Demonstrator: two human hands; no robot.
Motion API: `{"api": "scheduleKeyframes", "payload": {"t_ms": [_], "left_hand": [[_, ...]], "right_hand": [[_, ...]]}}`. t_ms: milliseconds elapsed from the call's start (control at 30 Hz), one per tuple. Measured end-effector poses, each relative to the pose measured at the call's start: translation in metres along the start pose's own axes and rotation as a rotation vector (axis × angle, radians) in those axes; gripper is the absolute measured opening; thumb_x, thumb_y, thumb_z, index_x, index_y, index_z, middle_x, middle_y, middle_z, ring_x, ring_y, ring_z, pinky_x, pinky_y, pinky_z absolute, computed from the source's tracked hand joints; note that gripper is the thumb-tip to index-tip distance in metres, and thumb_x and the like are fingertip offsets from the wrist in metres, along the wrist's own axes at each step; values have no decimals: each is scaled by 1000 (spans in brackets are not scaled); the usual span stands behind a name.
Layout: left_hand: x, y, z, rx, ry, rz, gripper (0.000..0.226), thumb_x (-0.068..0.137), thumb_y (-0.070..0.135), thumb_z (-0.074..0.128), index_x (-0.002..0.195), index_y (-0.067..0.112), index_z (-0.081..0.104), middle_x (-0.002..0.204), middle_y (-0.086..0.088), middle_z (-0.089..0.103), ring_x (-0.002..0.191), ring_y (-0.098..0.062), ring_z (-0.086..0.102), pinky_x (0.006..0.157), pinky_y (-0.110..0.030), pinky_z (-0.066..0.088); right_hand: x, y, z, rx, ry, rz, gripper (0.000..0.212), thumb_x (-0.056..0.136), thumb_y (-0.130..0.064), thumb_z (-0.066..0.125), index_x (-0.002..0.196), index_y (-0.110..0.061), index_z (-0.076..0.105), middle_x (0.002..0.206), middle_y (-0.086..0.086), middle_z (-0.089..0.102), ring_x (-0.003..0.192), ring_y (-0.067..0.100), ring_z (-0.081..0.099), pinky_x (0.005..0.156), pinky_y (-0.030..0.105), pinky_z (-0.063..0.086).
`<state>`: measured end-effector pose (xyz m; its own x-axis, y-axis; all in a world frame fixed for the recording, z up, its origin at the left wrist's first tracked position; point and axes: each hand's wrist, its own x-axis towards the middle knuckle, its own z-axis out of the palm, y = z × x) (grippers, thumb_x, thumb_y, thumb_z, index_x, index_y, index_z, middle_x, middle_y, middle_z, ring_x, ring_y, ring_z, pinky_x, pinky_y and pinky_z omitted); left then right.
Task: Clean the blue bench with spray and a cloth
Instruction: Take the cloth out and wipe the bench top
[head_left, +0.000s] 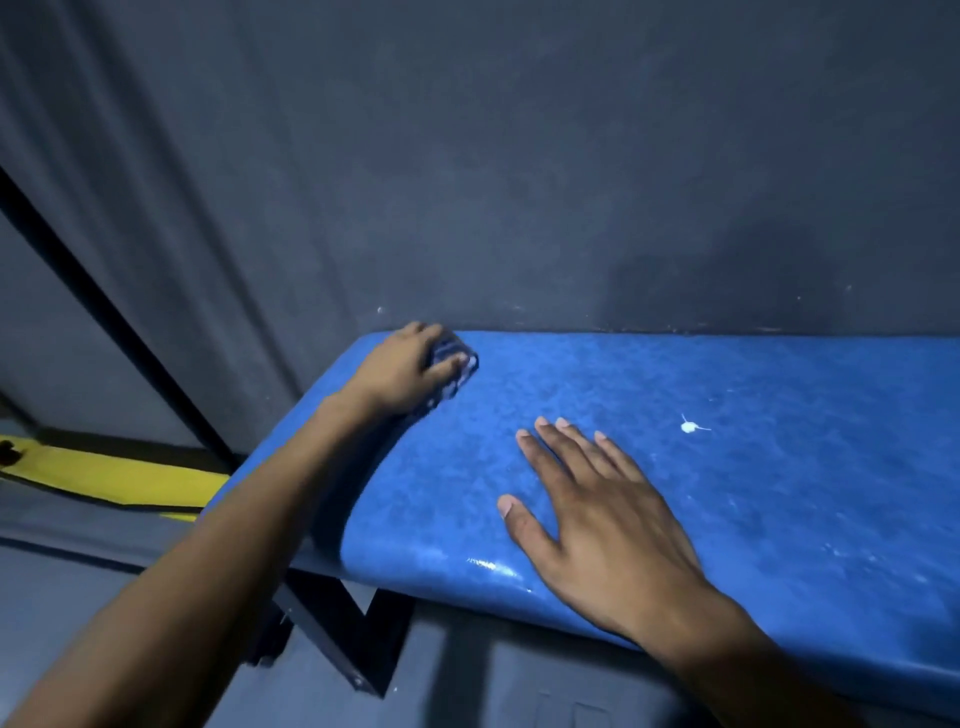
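The blue bench (753, 493) runs from the middle of the view to the right, its back edge against a dark wall. My left hand (402, 371) is at the bench's far left corner, pressing a dark blue cloth (453, 366) onto the surface; most of the cloth is hidden under the fingers. My right hand (597, 512) lies flat on the bench near its front edge, fingers spread, holding nothing. A small white spot (690, 427) marks the surface to the right of the right hand. No spray bottle is in view.
The dark grey wall (519, 182) stands directly behind the bench. A black metal bracket (337, 634) supports the bench below its left end. A black slanted bar (114, 322) and a yellow strip (114, 475) lie to the left.
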<state>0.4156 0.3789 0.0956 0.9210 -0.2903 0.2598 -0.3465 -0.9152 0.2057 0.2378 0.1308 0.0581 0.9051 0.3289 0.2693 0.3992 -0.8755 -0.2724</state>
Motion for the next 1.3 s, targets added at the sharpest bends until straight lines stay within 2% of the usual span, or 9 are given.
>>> {"api": "scheduleKeyframes", "payload": {"t_ms": [167, 333, 433, 567, 733, 900, 1033, 1167, 1300], "left_hand": [[51, -13, 22, 41, 139, -351, 46, 102, 47, 54, 130, 11, 62, 131, -24, 64, 124, -41, 59, 96, -43, 46], [-16, 20, 5, -34, 41, -75, 55, 91, 66, 46, 121, 23, 64, 118, -5, 68, 111, -24, 64, 91, -37, 48], [-54, 25, -5, -121, -6, 38, 43, 92, 64, 51, 118, 33, 64, 113, 8, 67, 100, -9, 64, 86, -30, 50], [1, 8, 7, -18, 105, -137, 32, 101, 45, 59, 113, 16, 66, 112, -12, 70, 106, -30, 66, 77, -34, 43], [60, 14, 32, -49, 293, -551, 44, 103, 39, 49, 130, 6, 60, 136, -28, 56, 130, -44, 53, 108, -46, 43], [60, -11, 26, -14, 281, -628, 45, 102, 37, 49, 133, 5, 57, 138, -29, 55, 132, -45, 50, 108, -48, 43], [29, 8, 18, 44, 170, -363, 47, 99, 49, 49, 119, 8, 61, 122, -27, 65, 118, -43, 61, 92, -45, 47], [-56, 31, -4, -38, 58, -30, 46, 88, 62, 46, 112, 27, 64, 106, -1, 69, 97, -23, 68, 79, -36, 50], [-70, 8, -18, -93, 39, -77, 44, 86, 65, 48, 109, 31, 64, 102, 4, 69, 81, -18, 72, 68, -32, 50]], "right_hand": [[0, 2, -1, 16, -1, -7, 76, 96, -66, 17, 162, -27, 21, 171, -6, 15, 156, 6, 2, 127, 35, 2], [-3, 3, 0, 27, 13, -5, 76, 97, -66, 18, 161, -26, 25, 170, -6, 18, 156, 7, 5, 127, 36, 5], [-1, 4, 1, 27, 24, -11, 76, 97, -66, 19, 161, -26, 26, 170, -7, 18, 156, 6, 6, 127, 36, 6], [1, 2, 1, 29, 24, -6, 75, 96, -66, 20, 160, -26, 28, 169, -7, 20, 156, 6, 7, 127, 37, 7], [0, 3, -2, 35, 3, -12, 73, 98, -66, 20, 161, -29, 22, 171, -10, 13, 156, 3, -1, 126, 33, -2], [-1, 3, -2, 47, 13, -16, 74, 97, -66, 20, 161, -28, 24, 170, -9, 14, 156, 4, 1, 127, 34, 1], [0, 4, -1, 42, 21, -13, 75, 97, -65, 21, 160, -27, 27, 170, -7, 18, 156, 6, 6, 127, 35, 3], [-1, 2, 0, 38, 36, -13, 75, 97, -66, 22, 160, -26, 30, 169, -7, 21, 156, 7, 9, 125, 34, 5], [0, 1, 1, 31, 39, -3, 74, 97, -65, 23, 159, -25, 32, 168, -6, 23, 156, 7, 12, 125, 34, 6]]}}
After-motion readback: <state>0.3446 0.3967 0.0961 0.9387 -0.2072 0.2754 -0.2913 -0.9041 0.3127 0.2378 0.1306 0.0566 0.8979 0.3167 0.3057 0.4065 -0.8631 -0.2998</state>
